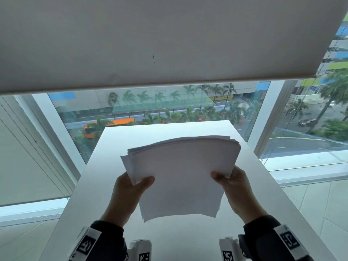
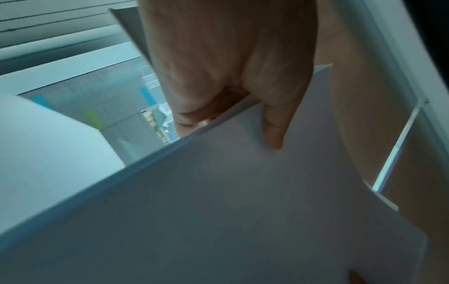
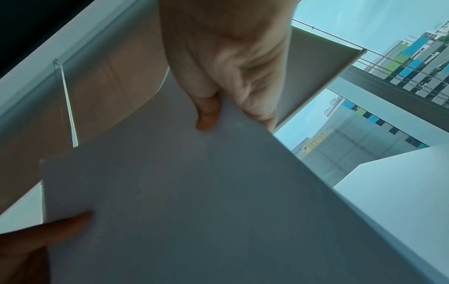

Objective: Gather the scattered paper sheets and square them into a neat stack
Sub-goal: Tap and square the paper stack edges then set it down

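Note:
A bundle of white paper sheets (image 1: 180, 174) is held up above the white table (image 1: 116, 140). My left hand (image 1: 131, 187) grips its left side, thumb on top. My right hand (image 1: 231, 181) grips its right side the same way. The sheets are loosely aligned: edges fan out at the left corner and along the far right edge. In the left wrist view my left hand (image 2: 243, 92) pinches the paper sheets (image 2: 243, 201) with the thumb on the top sheet. In the right wrist view my right hand (image 3: 223, 80) pinches the paper sheets (image 3: 194, 201), and the other hand's thumb shows at the lower left.
The table stands against a large window (image 1: 169, 106) with a lowered roller blind (image 1: 150, 38) above. A street with palm trees lies outside. Light floor tiles (image 1: 310, 204) flank the table on both sides.

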